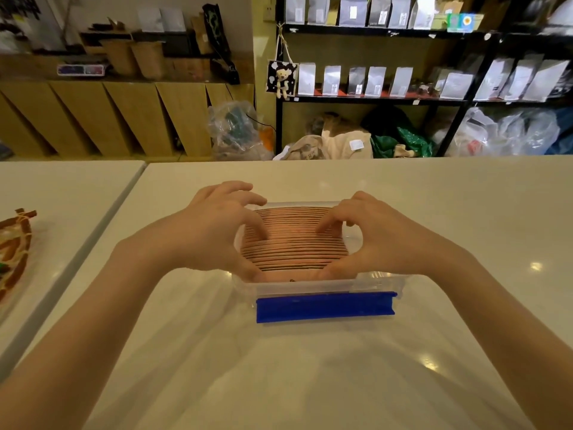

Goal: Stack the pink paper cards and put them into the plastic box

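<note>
A row of pink paper cards [294, 246] stands on edge inside a clear plastic box [378, 282] with a blue latch [325, 307] on its near side, at the middle of the white table. My left hand [214, 231] grips the left end of the cards, thumb at the near side and fingers on their top edges. My right hand [375, 240] holds the right end the same way. Both hands reach into the box and hide the box's side walls.
A second white table [62, 193] adjoins on the left, with a brown patterned object [14, 252] near its left edge. Behind the table stand wooden cabinets [124, 119], black shelves with silver pouches [372, 79], and bags on the floor.
</note>
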Action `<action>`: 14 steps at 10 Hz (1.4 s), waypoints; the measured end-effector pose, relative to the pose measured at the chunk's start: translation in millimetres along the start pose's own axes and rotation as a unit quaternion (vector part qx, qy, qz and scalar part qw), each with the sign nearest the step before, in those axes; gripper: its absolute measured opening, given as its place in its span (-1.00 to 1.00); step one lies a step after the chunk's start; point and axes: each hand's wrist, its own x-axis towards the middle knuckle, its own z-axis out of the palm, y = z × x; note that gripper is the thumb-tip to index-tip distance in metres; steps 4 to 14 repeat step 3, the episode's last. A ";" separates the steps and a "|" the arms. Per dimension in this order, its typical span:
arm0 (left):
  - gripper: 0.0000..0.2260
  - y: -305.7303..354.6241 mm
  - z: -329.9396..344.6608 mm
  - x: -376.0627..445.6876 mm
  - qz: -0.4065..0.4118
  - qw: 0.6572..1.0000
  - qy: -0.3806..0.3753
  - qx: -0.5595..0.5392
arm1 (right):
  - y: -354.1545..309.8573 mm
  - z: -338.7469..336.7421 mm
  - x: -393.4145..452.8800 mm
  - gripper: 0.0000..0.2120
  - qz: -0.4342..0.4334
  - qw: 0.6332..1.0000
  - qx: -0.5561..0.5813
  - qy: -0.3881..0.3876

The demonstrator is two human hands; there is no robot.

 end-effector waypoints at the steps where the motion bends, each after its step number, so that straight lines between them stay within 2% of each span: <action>1: -0.50 -1.4 -1.5 0.9 0.002 1.000 0.005 0.003 | 0.0 0.6 1.0 -0.46 -0.008 1.000 -0.004 0.004; 2: -0.54 -1.2 -3.2 -0.9 0.004 1.000 -0.010 -0.009 | -2.4 -0.2 -1.0 -0.54 -0.002 1.000 0.007 0.001; 3: -0.65 -4.1 -9.7 -4.3 0.016 0.996 0.049 -0.068 | -5.9 -9.9 -6.7 -0.70 -0.018 0.997 0.046 0.064; 14: -0.65 -4.1 -9.7 -4.3 0.016 0.996 0.049 -0.068 | -5.9 -9.9 -6.7 -0.70 -0.018 0.997 0.046 0.064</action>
